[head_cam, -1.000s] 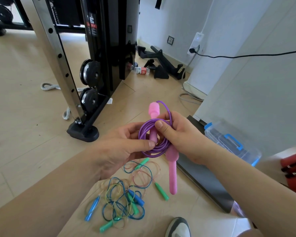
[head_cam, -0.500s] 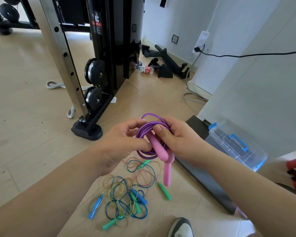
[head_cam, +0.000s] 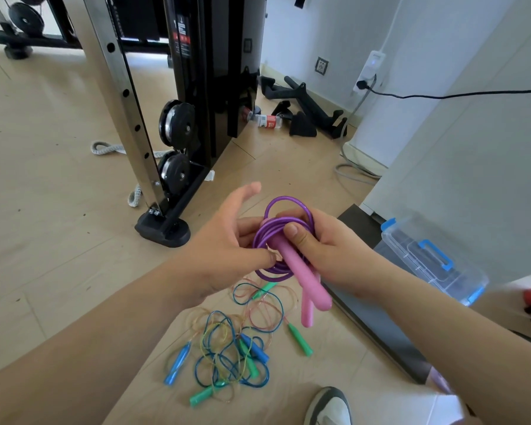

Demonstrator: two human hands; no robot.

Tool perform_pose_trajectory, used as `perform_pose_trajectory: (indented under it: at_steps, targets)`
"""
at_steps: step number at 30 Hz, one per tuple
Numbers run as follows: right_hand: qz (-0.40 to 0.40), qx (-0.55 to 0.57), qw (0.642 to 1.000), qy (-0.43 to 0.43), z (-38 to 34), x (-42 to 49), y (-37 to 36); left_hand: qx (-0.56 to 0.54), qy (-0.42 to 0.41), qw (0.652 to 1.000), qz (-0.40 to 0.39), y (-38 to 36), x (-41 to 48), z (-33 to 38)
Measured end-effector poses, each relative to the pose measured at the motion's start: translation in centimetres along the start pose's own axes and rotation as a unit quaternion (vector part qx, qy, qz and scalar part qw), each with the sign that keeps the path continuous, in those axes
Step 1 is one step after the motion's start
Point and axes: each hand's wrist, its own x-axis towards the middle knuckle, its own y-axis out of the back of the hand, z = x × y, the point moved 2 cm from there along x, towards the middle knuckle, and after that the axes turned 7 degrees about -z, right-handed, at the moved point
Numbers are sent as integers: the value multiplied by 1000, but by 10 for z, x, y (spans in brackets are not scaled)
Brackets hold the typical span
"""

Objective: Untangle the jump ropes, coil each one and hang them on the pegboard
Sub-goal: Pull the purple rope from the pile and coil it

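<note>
A purple jump rope (head_cam: 281, 228) with two pink handles (head_cam: 308, 282) is wound into a small coil held in front of me. My right hand (head_cam: 325, 250) grips the coil, thumb pressed on the upper pink handle. My left hand (head_cam: 227, 240) is beside the coil with its index finger stretched out and its thumb touching the loops at the lower left. On the floor below lies a tangle of thin blue, yellow and orange ropes (head_cam: 227, 348) with blue handles (head_cam: 177, 365) and green handles (head_cam: 301, 340). No pegboard is in view.
A black and steel weight machine (head_cam: 172, 118) stands at the left with its foot near my hands. A clear plastic box with blue latches (head_cam: 426, 259) sits on the right by a dark mat (head_cam: 377, 305). My shoe (head_cam: 328, 406) is at the bottom.
Both pink handles have swung down to hang below the coil. My left hand has loosened its hold and its index finger has straightened out.
</note>
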Motion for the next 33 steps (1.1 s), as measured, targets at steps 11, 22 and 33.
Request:
perform_pose_trajectory:
  at_steps: [11, 22, 33]
  targets:
    - [37, -24, 999, 16, 8, 1, 1, 13, -1, 1000, 5, -5, 1, -2]
    - [-4, 7, 1000, 7, 7, -1, 4, -11, 44, 991, -125, 2, -1, -5]
    - [32, -176, 984, 15, 1, 5, 7, 33, 126, 991, -32, -16, -7, -21]
